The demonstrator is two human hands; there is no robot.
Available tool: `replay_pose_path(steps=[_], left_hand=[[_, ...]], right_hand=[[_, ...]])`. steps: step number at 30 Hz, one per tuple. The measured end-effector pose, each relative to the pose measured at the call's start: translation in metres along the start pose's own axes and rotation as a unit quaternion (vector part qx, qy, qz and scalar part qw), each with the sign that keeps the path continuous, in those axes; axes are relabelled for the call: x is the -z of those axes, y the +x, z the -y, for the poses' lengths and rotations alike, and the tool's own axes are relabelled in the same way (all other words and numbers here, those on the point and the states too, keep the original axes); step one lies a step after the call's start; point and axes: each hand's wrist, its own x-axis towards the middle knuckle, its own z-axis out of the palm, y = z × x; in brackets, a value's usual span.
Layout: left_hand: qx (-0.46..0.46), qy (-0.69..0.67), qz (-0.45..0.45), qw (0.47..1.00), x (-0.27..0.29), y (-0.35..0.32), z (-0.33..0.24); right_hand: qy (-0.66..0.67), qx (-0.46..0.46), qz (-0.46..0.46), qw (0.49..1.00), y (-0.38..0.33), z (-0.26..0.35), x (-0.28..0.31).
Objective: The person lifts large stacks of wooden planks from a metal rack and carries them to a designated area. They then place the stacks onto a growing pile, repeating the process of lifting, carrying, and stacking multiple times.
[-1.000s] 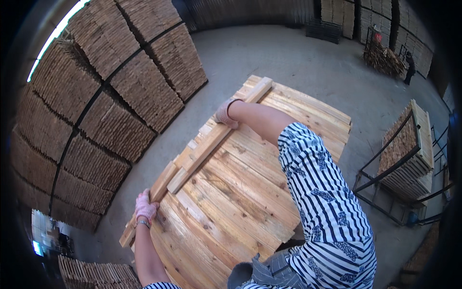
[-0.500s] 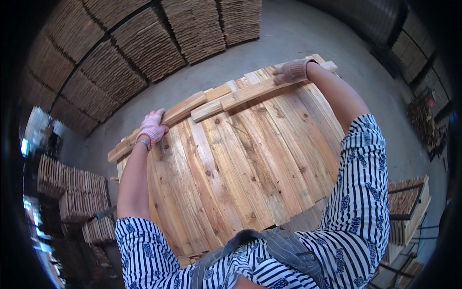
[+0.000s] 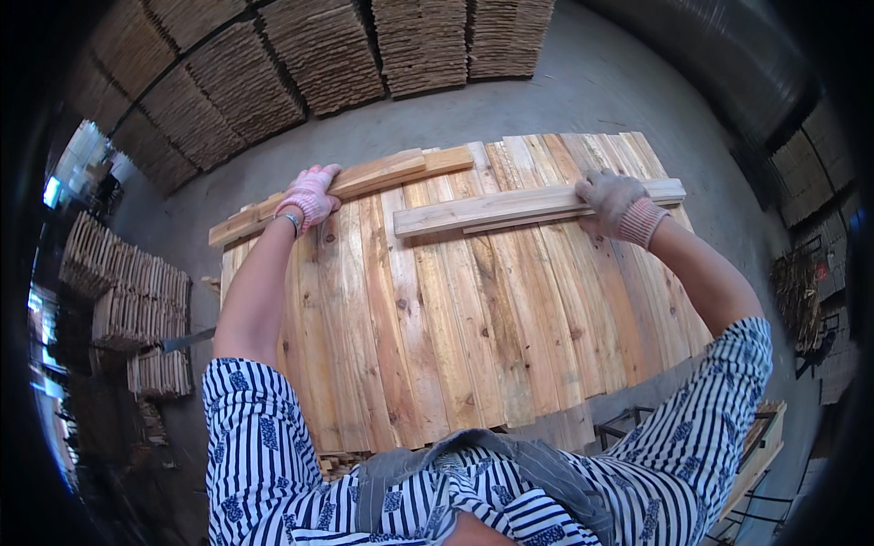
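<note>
Planks (image 3: 437, 328) lie side by side in a broad layer in front of me. At its far left, my left hand (image 3: 311, 195), in a pink knit glove, is closed over wooden strips (image 3: 387, 171) that lie across the planks. My right hand (image 3: 625, 206), in a greyish glove with a pink cuff, is wrapped round a pale wooden strip (image 3: 492, 207) on the right half. A thinner strip (image 3: 528, 221) shows along its near side. The right-hand strips sit nearer to me than the left-hand ones, apart from them.
Tall stacks of boards (image 3: 419, 50) stand beyond the floor at the back. Smaller stacks of wood (image 3: 127, 264) are at the left. A bundle of scrap wood (image 3: 797, 282) is at the right, and a wooden-edged stack (image 3: 760, 455) at the lower right.
My right hand has drawn its strips toward me and to the right, off the far edge. My left hand stays on its strips. The view has shifted somewhat.
</note>
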Motion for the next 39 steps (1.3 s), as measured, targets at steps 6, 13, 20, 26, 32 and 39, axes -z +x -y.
replay_pose_path(steps=[6, 13, 20, 26, 32, 39], left_hand=[[0.001, -0.002, 0.001, 1.0, 0.004, -0.002, -0.003], [-0.041, -0.026, -0.034, 0.998, -0.006, 0.007, 0.007], [-0.01, -0.032, -0.019, 0.999, -0.01, 0.003, 0.007], [-0.036, -0.021, -0.018, 0.999, -0.009, 0.012, -0.003], [-0.026, -0.02, -0.028, 0.999, -0.016, 0.006, 0.021], [-0.033, 0.068, -0.115, 0.99, -0.028, -0.008, -0.02]], right_hand=[[-0.002, 0.044, -0.043, 0.998, 0.018, -0.015, -0.014], [0.057, 0.051, -0.02, 0.997, 0.046, -0.031, 0.008], [0.12, 0.014, -0.001, 0.993, 0.139, -0.046, -0.024], [0.123, 0.032, 0.016, 0.992, 0.113, -0.063, -0.014], [0.148, 0.003, 0.005, 0.989, 0.132, -0.055, -0.011], [0.064, 0.061, -0.109, 0.99, 0.169, -0.147, -0.118]])
